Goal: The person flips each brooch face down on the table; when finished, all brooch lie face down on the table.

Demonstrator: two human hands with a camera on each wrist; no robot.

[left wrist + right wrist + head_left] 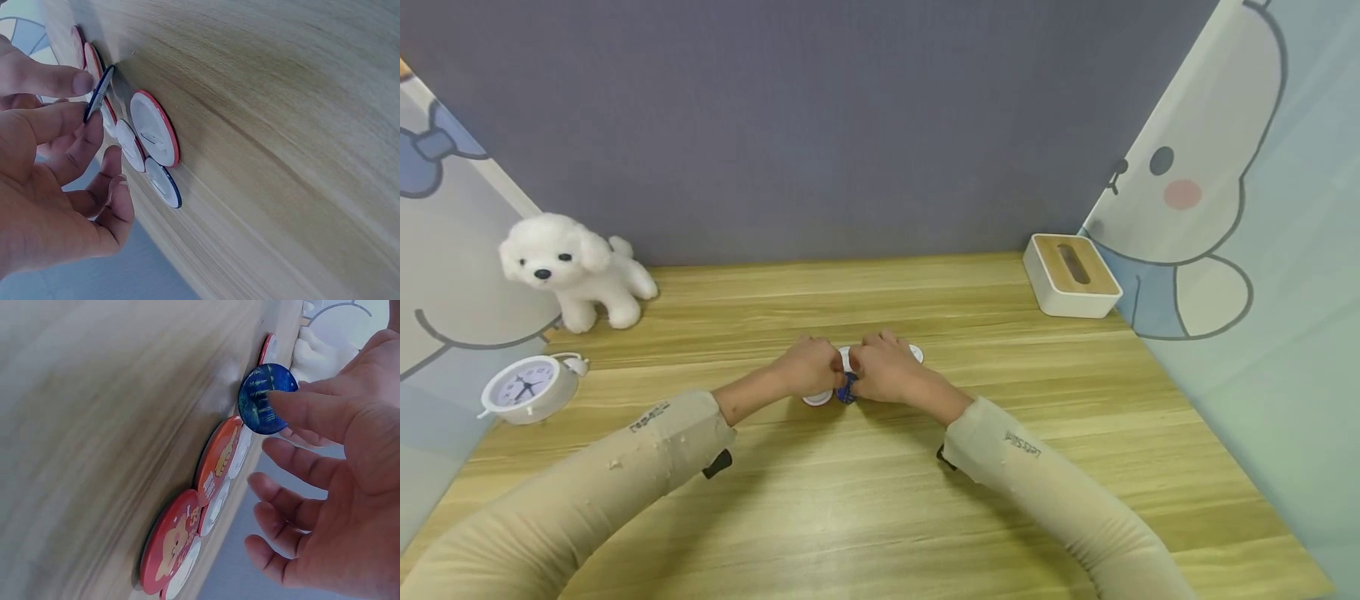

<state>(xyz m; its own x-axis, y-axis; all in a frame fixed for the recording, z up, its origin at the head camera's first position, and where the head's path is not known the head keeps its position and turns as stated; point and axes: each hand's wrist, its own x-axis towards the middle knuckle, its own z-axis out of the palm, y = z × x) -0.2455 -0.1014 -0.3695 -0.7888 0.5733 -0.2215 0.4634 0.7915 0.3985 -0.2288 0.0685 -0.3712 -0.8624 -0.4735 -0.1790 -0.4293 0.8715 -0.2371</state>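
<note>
Reaches in from about 8 and 4 o'clock (counted around the blue badge (255, 400), as seen in the head view), in pale sleeves (602, 471) ending short of the wrists, probably to spare the cloth. Pinches that badge with both hands at once: left hand (807, 367) at 9 o'clock, right hand (886, 367) at 3 o'clock, each clamped on the same thin disc. Lays the right thumb on the printed face, and grips near the rim with the left. Likely held from two sides for steadiness. Tilted up off the wooden surface (842, 517), printed face toward the right hand, pale back toward the left, presumably for finger room around the edge.

Close about it, white-backed badges (817, 399) at roughly 8, 12 and 2 o'clock, including a red-rimmed badge (151, 128) and a dark-rimmed badge (164, 182), both with pins upward. Picture side up instead, and touching: a red badge (172, 550) and an orange badge (215, 465). Perhaps bunched this tightly for easy reach.

Farther out, at 9 o'clock, a white alarm clock (533, 387); near 10, a plush dog (598, 275) on all fours; near 2, a white box (1071, 296) with a slotted wooden lid. Apparently set toward the edges, out of the arms' way. Farthest, at 12 o'clock, a grey backdrop (850, 125).
</note>
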